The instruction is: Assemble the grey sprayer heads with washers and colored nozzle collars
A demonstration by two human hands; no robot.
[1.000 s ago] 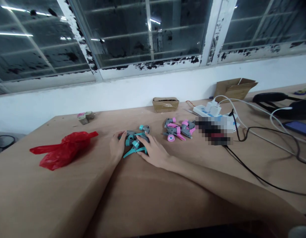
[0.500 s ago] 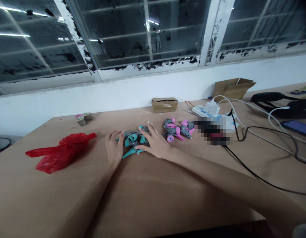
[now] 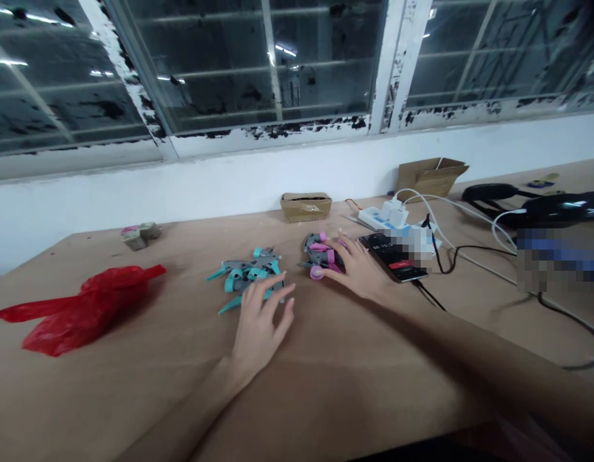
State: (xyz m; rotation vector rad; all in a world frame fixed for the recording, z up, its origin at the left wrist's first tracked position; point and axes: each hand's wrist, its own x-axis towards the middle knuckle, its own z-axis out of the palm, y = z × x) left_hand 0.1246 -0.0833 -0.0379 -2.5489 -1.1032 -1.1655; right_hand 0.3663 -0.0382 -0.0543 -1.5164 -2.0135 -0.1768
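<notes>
A pile of grey and teal plastic parts point(image 3: 246, 273) lies on the brown table point(image 3: 297, 372). My left hand point(image 3: 261, 324) hovers just in front of this pile, fingers spread and holding nothing. To the right lies a pile of grey and pink plastic parts point(image 3: 321, 253). My right hand point(image 3: 357, 269) rests against the right side of the pink pile, fingers stretched over it, touching the parts without gripping any.
A red plastic bag point(image 3: 80, 308) lies at the left. A phone point(image 3: 393, 255) with a lit screen, a white power strip point(image 3: 390, 218) and black and white cables point(image 3: 470, 250) sit at the right. Small cardboard boxes point(image 3: 305, 206) stand by the wall under the windows.
My right hand left the teal pile and moved right onto the pink pile. My left hand drew back from the teal pile's left side to its front. The view shifted right.
</notes>
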